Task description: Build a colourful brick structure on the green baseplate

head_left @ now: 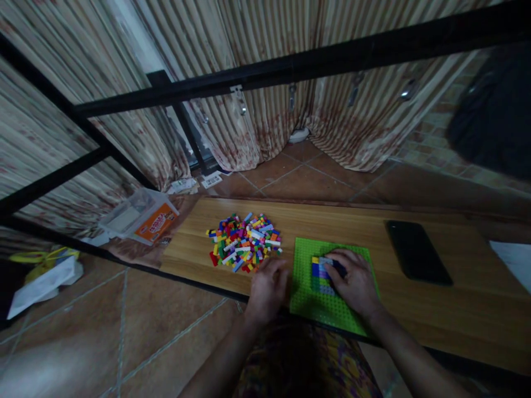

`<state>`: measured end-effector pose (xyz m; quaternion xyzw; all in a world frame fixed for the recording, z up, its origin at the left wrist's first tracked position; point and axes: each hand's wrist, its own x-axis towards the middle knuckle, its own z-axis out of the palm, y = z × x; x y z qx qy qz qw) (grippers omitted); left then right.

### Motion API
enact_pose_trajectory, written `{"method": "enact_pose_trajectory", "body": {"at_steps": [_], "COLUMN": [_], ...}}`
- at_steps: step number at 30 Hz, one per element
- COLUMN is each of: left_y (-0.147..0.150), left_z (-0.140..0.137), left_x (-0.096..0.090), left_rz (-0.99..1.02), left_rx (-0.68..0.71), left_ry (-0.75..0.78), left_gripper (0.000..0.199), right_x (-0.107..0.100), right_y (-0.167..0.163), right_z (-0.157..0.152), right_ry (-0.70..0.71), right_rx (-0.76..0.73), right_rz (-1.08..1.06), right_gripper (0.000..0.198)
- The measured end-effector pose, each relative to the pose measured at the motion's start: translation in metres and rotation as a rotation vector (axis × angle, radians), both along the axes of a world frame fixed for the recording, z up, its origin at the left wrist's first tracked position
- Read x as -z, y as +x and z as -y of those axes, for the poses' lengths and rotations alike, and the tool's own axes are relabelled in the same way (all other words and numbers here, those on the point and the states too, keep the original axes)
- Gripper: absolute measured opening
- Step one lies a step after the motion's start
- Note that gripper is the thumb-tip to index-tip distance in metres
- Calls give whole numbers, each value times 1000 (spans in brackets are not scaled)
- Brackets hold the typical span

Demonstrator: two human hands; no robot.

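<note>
A green studded baseplate [302,307] lies on the wooden board, with a small block of blue, yellow, grey and purple toy bricks [322,276] built on it. My right hand [354,279] rests on the right side of this block, thumb and fingers closed around bricks and partly covering them. Just left of the baseplate is my left hand [267,284], its fingers curled in; whatever they may hold is hidden. Beyond it spreads a loose pile of many-coloured toy bricks [244,241].
A black phone [417,251] lies on the wooden board [352,218] at right, near a white paper [512,262]. Left of the board stands a clear plastic box [139,213] with an orange label. A black metal frame [265,77] crosses in front of striped curtains.
</note>
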<state>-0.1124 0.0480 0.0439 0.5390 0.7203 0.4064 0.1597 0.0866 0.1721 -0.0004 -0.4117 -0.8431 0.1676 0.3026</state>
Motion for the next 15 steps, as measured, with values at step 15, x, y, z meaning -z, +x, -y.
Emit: {"method": "enact_pose_trajectory", "body": {"at_steps": [15], "left_y": [-134], "left_z": [72], "left_x": [7], "left_rz": [-147], "left_rx": [-641], "left_ry": [-256], "left_gripper": [42], "right_x": [9], "right_y": [6], "right_z": [-3], "right_ry": [51], "right_rx": [-2], "right_rz": [-1], "right_gripper": [31]}}
